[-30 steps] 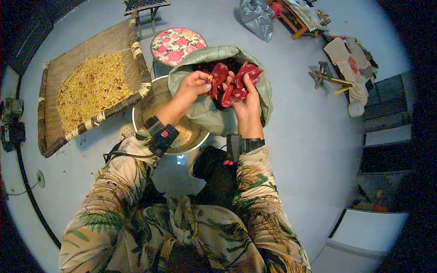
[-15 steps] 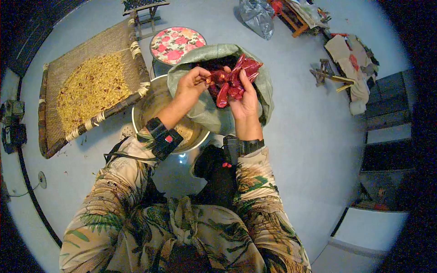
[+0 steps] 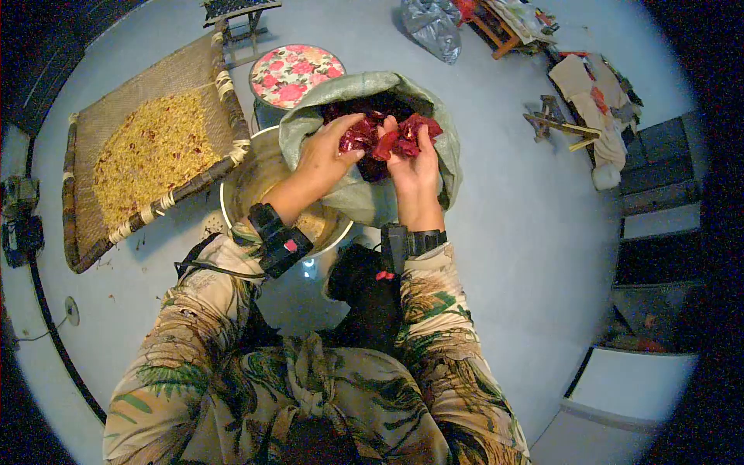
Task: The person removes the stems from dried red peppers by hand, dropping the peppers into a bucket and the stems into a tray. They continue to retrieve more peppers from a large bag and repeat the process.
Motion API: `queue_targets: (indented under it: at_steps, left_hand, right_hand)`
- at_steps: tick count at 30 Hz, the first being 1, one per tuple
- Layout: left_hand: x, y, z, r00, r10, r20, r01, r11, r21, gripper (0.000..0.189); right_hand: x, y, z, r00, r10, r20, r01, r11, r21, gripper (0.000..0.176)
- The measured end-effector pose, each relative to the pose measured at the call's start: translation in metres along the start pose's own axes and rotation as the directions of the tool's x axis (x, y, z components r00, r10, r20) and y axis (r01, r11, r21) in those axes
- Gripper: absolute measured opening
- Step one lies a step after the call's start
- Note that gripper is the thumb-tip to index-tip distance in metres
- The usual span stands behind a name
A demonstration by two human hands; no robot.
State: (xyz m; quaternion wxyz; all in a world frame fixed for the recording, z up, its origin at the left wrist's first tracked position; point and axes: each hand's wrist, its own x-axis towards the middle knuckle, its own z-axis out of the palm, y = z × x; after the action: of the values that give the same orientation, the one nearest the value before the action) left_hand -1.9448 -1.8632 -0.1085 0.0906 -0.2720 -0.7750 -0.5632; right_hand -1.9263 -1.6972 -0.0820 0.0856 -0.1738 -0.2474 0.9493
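Note:
Both hands are over the open mouth of a pale green woven sack (image 3: 310, 120), which has dark red dried chillies in it. My left hand (image 3: 327, 159) is closed on some glossy dried red chillies (image 3: 359, 138), thumb below and fingers curled over them. My right hand (image 3: 415, 169) is turned palm up, its thumb and fingers bent round more dried chillies (image 3: 408, 138). The two bunches come together between my fingertips. Under my left forearm stands a wide basin (image 3: 226, 194) with a pale rim, partly hidden by the arm and the sack.
At left lies a woven tray (image 3: 170, 203) with a dark frame, carrying yellow seeds (image 3: 147, 159) and red bits. Behind the sack is a round flowered stool (image 3: 297, 74). A grey plastic bag (image 3: 434, 31) sits at the back. To the right are a small wooden stool (image 3: 550, 120) and cloth-covered things (image 3: 581, 85).
My left hand has gone from a fingertip pinch at the stem ends to a fuller grasp of chillies. The chillies in my right hand have shifted and sit lower, closer to the left.

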Motion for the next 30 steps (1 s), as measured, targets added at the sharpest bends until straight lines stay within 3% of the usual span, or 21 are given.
queue_targets:
  at_steps: [3, 5, 9, 12, 21, 24, 27, 30]
  left_hand:
    - [0.000, 0.015, -0.006, 0.986, 0.168, 0.024, -0.166, 0.984, -0.058, 0.052]
    - [0.000, 0.010, -0.006, 0.978, 0.206, 0.024, -0.206, 0.978, -0.012, 0.049]
    - [0.005, -0.001, -0.009, 0.969, 0.236, -0.074, -0.238, 0.971, -0.014, 0.039]
    - [0.004, 0.008, -0.014, 0.979, 0.147, -0.144, -0.161, 0.983, -0.090, 0.023]
    - [0.006, 0.004, -0.014, 0.978, 0.142, -0.152, -0.152, 0.987, -0.059, 0.022]
    - [0.006, 0.010, -0.014, 0.988, 0.050, -0.149, -0.068, 0.991, -0.119, 0.023]
    - [0.005, 0.004, -0.009, 0.979, -0.124, -0.162, 0.067, 0.947, -0.315, 0.024]
    - [0.006, -0.001, -0.009, 0.982, -0.128, -0.140, 0.069, 0.929, -0.364, 0.024]
  right_hand:
    - [0.006, 0.010, -0.005, 0.999, 0.027, 0.041, -0.027, 1.000, -0.004, 0.033]
    - [0.012, 0.019, -0.014, 0.987, 0.066, 0.147, -0.062, 0.998, -0.031, 0.032]
    - [0.007, 0.028, -0.006, 0.972, 0.172, 0.159, -0.172, 0.985, -0.013, 0.031]
    - [0.006, 0.031, -0.008, 0.976, 0.192, 0.105, -0.188, 0.981, -0.047, 0.031]
    - [0.002, 0.032, -0.003, 0.978, 0.166, 0.126, -0.151, 0.982, -0.116, 0.030]
    - [0.000, 0.031, 0.001, 0.976, 0.185, 0.113, -0.171, 0.977, -0.125, 0.030]
    - [-0.005, 0.029, 0.006, 0.984, 0.150, 0.099, -0.121, 0.961, -0.250, 0.029]
    - [-0.012, 0.028, 0.012, 0.982, 0.146, 0.117, -0.110, 0.957, -0.270, 0.028]
